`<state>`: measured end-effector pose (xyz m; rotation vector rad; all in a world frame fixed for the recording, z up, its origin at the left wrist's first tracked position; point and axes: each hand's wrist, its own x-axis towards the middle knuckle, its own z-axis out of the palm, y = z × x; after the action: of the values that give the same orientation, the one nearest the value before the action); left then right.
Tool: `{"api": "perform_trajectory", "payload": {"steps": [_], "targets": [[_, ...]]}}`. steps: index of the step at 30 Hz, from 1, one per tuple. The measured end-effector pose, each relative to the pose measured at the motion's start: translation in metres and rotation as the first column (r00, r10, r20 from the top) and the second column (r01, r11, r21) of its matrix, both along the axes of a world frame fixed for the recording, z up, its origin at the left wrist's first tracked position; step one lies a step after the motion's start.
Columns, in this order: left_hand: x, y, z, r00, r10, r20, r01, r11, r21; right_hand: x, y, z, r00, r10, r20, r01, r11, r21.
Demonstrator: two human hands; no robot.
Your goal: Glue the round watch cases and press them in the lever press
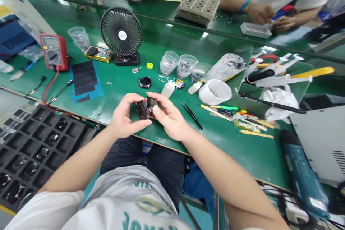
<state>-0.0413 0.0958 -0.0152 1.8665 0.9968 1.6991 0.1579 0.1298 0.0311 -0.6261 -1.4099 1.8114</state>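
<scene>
Fingers [132, 97] of the left hand [125, 116] and right hand [171, 118] clamped together on a round watch body [147, 109]

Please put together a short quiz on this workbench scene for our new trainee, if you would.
1. What do the left hand and right hand hold together?
2. True or false: the red multimeter stands to the right of the black desk fan.
3. What lies on the green bench just beyond the hands?
A) a round watch
B) a stapler
C) a hammer

Key:
1. A dark round watch body
2. False
3. A
</scene>
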Motion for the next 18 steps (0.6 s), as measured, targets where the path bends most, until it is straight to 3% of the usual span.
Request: {"api": "perform_trajectory", "payload": {"steps": [5,10,18], "targets": [[-0.0023,-0.0007,0.0051,0.989,-0.037,-0.142,0.032,0.999,-0.039,-0.0023,-0.0013,0.0016,1.0,-0.013,-0.003,0.013,0.999,-0.037],[-0.0022,-0.0016,0.0005,0.994,-0.102,0.038,0.105,0.988,-0.111,-0.0039,-0.0022,0.0044,0.999,-0.015,-0.029,0.013,0.997,-0.08],[-0.0034,-0.007,0.0069,0.945,-0.294,0.141,0.32,0.92,-0.228,-0.0034,-0.0026,0.0037,0.989,-0.147,-0.001,0.146,0.98,0.133]]}}
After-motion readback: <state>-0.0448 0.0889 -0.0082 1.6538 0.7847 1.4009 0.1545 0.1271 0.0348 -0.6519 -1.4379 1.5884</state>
